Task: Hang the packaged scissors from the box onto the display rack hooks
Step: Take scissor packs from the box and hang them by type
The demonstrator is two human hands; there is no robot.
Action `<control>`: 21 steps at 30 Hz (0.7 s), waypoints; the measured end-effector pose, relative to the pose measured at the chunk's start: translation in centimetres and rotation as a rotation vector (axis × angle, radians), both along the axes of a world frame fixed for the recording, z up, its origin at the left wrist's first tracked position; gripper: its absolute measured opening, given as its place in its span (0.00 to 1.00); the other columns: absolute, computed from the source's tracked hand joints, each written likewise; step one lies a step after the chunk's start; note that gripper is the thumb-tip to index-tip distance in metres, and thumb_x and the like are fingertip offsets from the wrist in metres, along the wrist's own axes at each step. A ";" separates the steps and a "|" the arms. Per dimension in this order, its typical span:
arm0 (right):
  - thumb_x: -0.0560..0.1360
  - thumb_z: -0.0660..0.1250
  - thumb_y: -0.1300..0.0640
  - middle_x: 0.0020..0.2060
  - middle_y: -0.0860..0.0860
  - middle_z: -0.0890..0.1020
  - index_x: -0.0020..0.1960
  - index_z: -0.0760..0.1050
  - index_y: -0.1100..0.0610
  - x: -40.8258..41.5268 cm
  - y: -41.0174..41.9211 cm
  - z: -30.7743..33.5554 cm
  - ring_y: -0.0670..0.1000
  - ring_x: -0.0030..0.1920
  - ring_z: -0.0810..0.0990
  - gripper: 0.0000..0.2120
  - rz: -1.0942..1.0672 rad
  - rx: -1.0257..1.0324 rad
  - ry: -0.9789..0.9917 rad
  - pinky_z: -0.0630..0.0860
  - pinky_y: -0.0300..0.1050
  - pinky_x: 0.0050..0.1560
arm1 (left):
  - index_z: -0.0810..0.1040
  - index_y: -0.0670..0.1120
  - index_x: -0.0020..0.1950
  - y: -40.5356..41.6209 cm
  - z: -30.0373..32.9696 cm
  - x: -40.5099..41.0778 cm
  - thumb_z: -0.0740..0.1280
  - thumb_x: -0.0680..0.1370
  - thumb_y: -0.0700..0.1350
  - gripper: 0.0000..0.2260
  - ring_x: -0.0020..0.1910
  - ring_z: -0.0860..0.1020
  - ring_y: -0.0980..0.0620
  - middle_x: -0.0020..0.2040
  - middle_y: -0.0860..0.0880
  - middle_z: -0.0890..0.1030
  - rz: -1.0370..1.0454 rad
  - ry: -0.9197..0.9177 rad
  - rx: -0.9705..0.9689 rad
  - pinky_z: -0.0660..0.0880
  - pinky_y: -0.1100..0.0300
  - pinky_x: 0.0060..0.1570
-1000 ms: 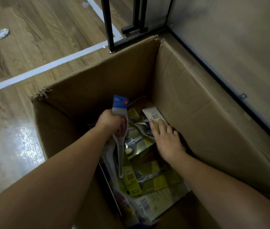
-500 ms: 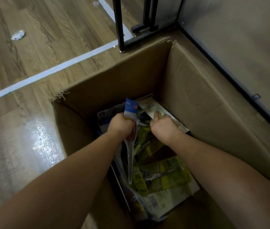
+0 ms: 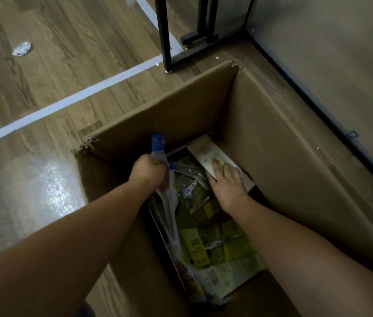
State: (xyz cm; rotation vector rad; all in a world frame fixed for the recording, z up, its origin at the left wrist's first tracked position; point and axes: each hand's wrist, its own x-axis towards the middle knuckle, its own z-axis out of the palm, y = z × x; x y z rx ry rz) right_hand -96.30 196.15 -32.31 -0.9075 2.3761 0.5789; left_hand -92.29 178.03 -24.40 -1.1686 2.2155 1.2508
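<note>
While the left hand [image 3: 150, 173] gripped a blue-topped scissors pack [image 3: 158, 146] clear of the box [image 3: 272, 143], the right hand [image 3: 227, 184] pressed flat, fingers [image 3: 215, 167] straight, on a pale pack [image 3: 208, 152], probably to sort stock.

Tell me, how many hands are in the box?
2. The left hand grips a blue-topped pack near the box's left wall. The right hand lies flat on a white pack by the far right corner.

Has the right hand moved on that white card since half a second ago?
Yes. The right hand was curled at the white card's near edge; now its fingers lie flat on it, nearer the box's far right corner.
</note>
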 end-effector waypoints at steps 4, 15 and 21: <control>0.72 0.68 0.48 0.74 0.59 0.34 0.76 0.34 0.53 -0.9 -1.3 -1.8 0.65 0.73 0.36 0.49 0.141 -0.001 0.006 0.38 0.69 0.68 | 0.76 0.39 0.58 0.3 -1.0 -0.9 0.61 0.79 0.40 0.10 0.51 0.78 0.41 0.52 0.39 0.79 -0.064 0.019 -0.030 0.76 0.48 0.54; 0.81 0.54 0.51 0.74 0.62 0.55 0.77 0.45 0.56 -2.8 -3.7 -0.3 0.68 0.72 0.52 0.30 0.172 -0.041 -0.202 0.60 0.62 0.67 | 0.75 0.39 0.55 0.0 -0.7 -1.1 0.60 0.79 0.42 0.09 0.49 0.78 0.42 0.49 0.40 0.78 -0.173 0.091 -0.092 0.73 0.53 0.44; 0.80 0.52 0.65 0.71 0.69 0.56 0.77 0.46 0.58 -1.5 -2.5 2.1 0.69 0.71 0.55 0.28 0.095 0.005 -0.157 0.62 0.60 0.67 | 0.75 0.41 0.53 -0.1 -0.9 -1.1 0.60 0.79 0.42 0.07 0.44 0.77 0.46 0.45 0.43 0.77 -0.153 0.116 -0.073 0.70 0.56 0.40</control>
